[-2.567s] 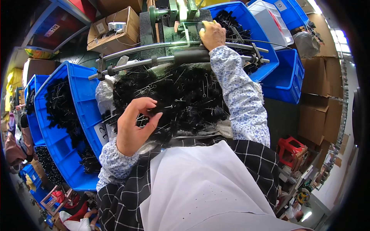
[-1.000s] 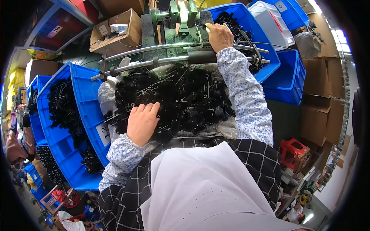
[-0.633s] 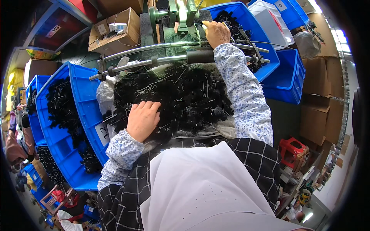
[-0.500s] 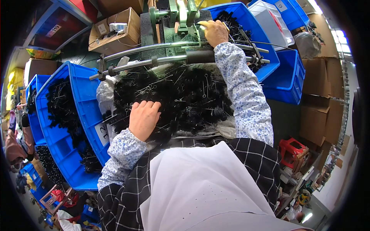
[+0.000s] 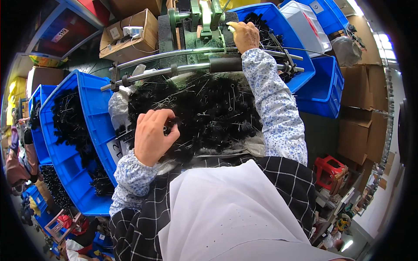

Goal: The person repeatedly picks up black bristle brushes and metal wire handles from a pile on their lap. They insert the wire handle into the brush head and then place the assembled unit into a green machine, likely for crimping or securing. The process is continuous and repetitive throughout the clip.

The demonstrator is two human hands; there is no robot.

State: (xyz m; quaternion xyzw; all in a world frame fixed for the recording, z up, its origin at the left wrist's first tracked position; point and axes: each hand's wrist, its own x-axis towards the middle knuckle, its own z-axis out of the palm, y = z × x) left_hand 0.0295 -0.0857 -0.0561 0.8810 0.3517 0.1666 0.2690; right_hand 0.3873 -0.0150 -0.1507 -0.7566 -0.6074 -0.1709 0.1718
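A heap of black bristle brushes (image 5: 209,117) with thin twisted-wire stems and looped ends lies in front of me. At the heap's left side, my left hand (image 5: 152,132) is curled, its thumb and forefinger closing on a black brush (image 5: 172,123). Across the heap, my right hand (image 5: 246,36) is closed beside the green metal machine (image 5: 205,21), fingers bent. Something whitish shows at its thumb side; whatever it grips is hidden. Two steel rails (image 5: 152,72) with a black sleeve (image 5: 225,64) run between the machine and the heap, below my right wrist.
On the left stands a blue crate (image 5: 98,108) with more black brushes. Another blue crate (image 5: 300,48) with brushes sits right of the machine, beside a deep blue bin (image 5: 324,93). A cardboard box (image 5: 130,37) stands at the far left, and a red stool (image 5: 330,172) at the right.
My left hand has gone from lying flat-fingered on the heap to curling round a brush, shifting slightly left. My right hand has moved a little to the right.
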